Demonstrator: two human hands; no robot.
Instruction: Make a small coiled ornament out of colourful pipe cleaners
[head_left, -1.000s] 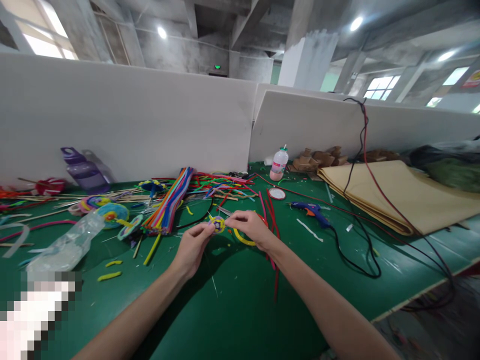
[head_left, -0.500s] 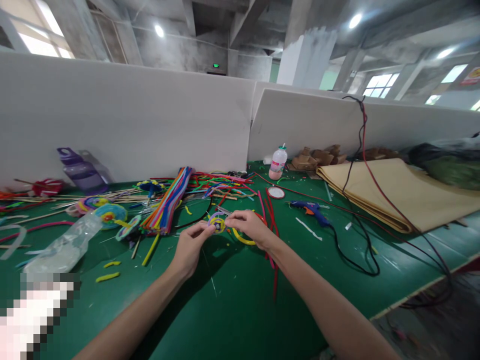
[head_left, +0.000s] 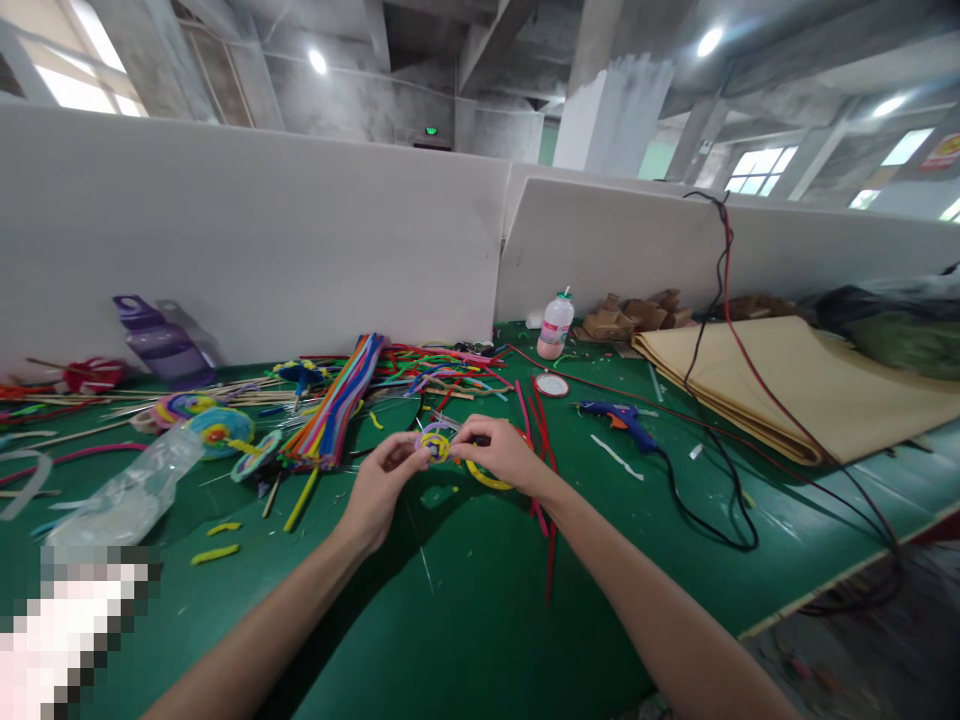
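Between my hands is a small coil of yellow and purple pipe cleaner, held just above the green table. My left hand pinches the coil's left side between thumb and fingers. At its right side, my right hand is closed in a pinch on the yellow pipe cleaner, whose loose part curves out below that hand. The fingertips hide part of the coil. Red pipe cleaners lie just right of my right hand. A bundle of multicoloured pipe cleaners rests beyond my left hand.
A blue hot glue gun with a black cord lies on the green table at right. Brown paper sheets are farther right. At left are a purple bottle, finished coiled discs and a plastic bag. A pink-labelled bottle stands behind.
The coil has turned slightly in my fingers, with more of its yellow face showing. Both hands stay in nearly the same place, and the things on the table have not moved.
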